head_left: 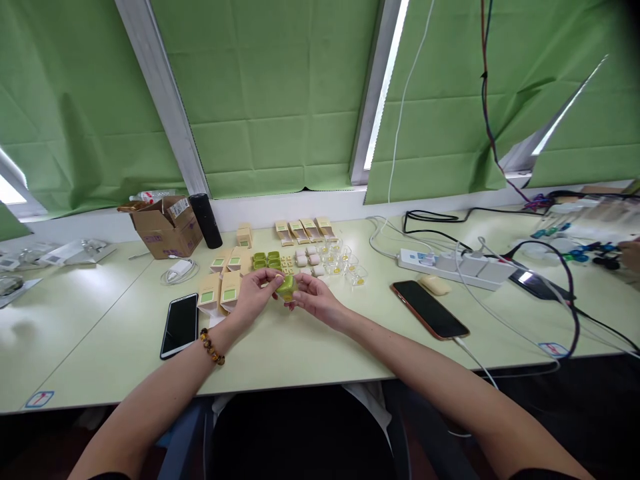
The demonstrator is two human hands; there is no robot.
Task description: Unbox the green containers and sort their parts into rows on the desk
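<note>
Between the fingertips of both hands is a small glossy green cube-shaped case (pixel 287 288) with a clear lower part, held just above the table. My left hand (pixel 257 293) pinches it from the left, and my right hand (pixel 319 301) grips its right side. Just beyond the hands sit several green square cups (pixel 267 259), small cream pieces (pixel 287 263), pale pinkish blocks (pixel 307 257) and clear plastic covers (pixel 345 260) with yellow in them. Cream paper boxes with green windows (pixel 220 295) stand to the left of my left hand.
More paper boxes (pixel 306 231) stand at the back. A white phone (pixel 180 325) lies left, an orange-edged phone (pixel 429 309) right, beside a power strip (pixel 450 265) with trailing cables. A cardboard box (pixel 167 230) and black cylinder (pixel 205 221) stand back left. Someone's hand (pixel 631 257) shows far right.
</note>
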